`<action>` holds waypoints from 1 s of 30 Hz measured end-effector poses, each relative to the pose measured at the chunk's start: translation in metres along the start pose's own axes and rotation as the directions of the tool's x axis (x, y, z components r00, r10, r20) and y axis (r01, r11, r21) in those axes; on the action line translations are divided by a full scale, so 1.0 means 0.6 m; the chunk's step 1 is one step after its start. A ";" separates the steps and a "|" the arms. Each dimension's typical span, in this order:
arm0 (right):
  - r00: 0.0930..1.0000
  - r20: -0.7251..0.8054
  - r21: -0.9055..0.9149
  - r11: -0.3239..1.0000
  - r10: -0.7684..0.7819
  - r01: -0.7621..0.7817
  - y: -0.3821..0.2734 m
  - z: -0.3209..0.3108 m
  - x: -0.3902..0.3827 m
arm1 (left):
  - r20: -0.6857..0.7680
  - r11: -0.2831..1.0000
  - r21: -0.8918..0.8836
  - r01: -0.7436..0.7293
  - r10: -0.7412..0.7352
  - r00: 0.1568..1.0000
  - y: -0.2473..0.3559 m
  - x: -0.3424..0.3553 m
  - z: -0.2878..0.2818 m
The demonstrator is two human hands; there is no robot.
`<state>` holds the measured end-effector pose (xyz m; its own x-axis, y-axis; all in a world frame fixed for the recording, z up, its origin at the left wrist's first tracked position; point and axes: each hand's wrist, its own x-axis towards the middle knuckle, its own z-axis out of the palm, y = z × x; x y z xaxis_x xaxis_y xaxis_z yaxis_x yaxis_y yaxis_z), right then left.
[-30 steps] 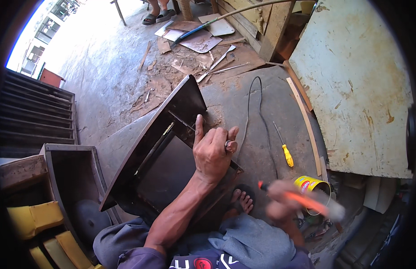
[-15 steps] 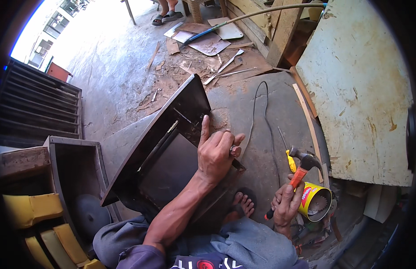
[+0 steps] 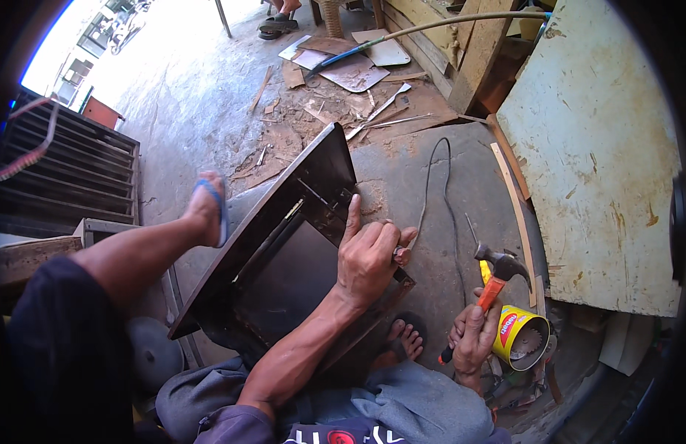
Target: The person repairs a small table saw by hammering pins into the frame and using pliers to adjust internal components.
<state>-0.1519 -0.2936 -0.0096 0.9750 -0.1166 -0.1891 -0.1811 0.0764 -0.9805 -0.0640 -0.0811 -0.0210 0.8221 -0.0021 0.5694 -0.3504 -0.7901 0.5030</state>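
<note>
Over a dark panel (image 3: 284,259) the left hand (image 3: 368,260), forefinger extended, encloses a handle (image 3: 403,256); apart, the right hand (image 3: 471,339) grips a hammer (image 3: 493,291).

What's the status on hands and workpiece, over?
Right hand gripping hammer. Left hand closed round mostly hidden object, at dark panel. Another person's leg near panel, left side.

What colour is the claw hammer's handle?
The claw hammer's handle is orange and black, showing best in the head view.

Orange-handled hammer (image 3: 491,293) in right fingers (image 3: 473,320)
</note>
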 end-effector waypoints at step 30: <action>0.943 -0.193 0.082 0.954 -0.270 0.289 0.017 -0.018 -0.012 | 0.056 1.000 0.024 0.015 -0.016 0.998 0.014 0.001 0.004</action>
<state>-0.1625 -0.3029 -0.0190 0.9439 -0.3214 0.0758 0.1201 0.1203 -0.9854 -0.0651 -0.0891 -0.0181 0.8514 -0.0235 0.5239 -0.3273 -0.8045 0.4957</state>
